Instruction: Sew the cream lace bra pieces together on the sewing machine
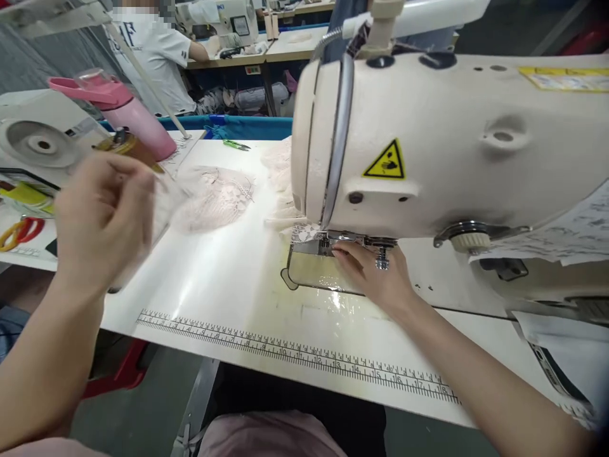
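My left hand is raised at the left, fingers curled round a thin sheer piece of fabric that is blurred by motion. Beyond it a pale lace piece lies flat on the white sewing table. My right hand rests on the needle plate under the cream sewing machine, its fingertips pressed on a small bit of lace at the presser foot.
A pink bottle and a brown jar stand at the back left. Small green snips lie near the far edge. More pale lace is heaped behind the machine head. A ruler strip runs along the front edge. Another person works at a far table.
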Tool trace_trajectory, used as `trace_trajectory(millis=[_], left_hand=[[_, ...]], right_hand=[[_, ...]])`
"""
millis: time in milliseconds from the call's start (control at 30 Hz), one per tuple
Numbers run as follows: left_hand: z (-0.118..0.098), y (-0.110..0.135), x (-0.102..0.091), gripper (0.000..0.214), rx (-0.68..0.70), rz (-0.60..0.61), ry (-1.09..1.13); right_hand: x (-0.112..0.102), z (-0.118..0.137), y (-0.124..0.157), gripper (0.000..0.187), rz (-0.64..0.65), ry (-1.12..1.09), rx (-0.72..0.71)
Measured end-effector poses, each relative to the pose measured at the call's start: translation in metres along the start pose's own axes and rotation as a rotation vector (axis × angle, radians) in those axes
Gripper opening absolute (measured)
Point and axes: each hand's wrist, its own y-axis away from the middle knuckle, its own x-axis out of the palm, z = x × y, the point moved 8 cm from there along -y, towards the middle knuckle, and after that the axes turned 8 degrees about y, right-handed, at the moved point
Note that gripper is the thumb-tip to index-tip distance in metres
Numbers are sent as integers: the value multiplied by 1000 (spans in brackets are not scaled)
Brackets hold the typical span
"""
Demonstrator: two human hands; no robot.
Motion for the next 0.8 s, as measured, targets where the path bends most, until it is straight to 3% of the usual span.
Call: trace_trajectory(millis=[100,167,300,367,433,533,667,800], left_hand=[[-23,40,40,22,-93,304,179],[-35,58,79,26,-98,510,288],[-34,76,154,26,35,862,150],[-36,76,168,26,248,804,-56],[-51,84,168,27,516,658,-184],[-77,117,166,29,834,607,-188],[-83,146,177,40,967,619,-252],[-73,146,186,41,1012,618,-251]], right_hand=[[1,1,-1,32,58,-8,-11],[0,1,-3,31,96,-7,-10],[-3,-3,-6,33,107,58,22],[-3,-4,-6,33,93,96,16],[-2,-5,-4,34,88,135,13],[1,-1,1,33,112,158,-25],[-3,17,5,32,96,122,-184],[-4,21,2,29,72,149,-167]])
